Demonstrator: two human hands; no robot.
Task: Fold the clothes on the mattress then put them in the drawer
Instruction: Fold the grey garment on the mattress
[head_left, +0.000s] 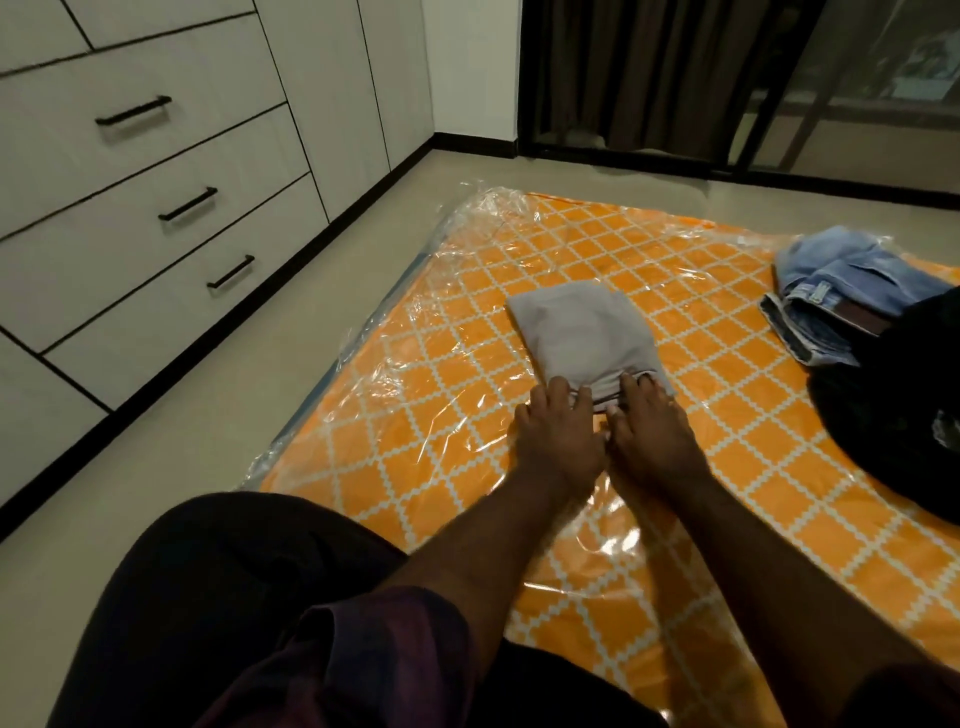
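Pressing the grey garment's (582, 332) near hem, left hand (558, 436) and right hand (654, 441) level, fingers (557, 391) flat (no pinch seen); stretches away toward twelve o'clock, drawers (156, 218) off at ten.

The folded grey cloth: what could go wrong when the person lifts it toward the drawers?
The left hand and right hand touch only the near edge of the grey cloth, so it may unfold when lifted. The drawers are closed, so one hand must let go.
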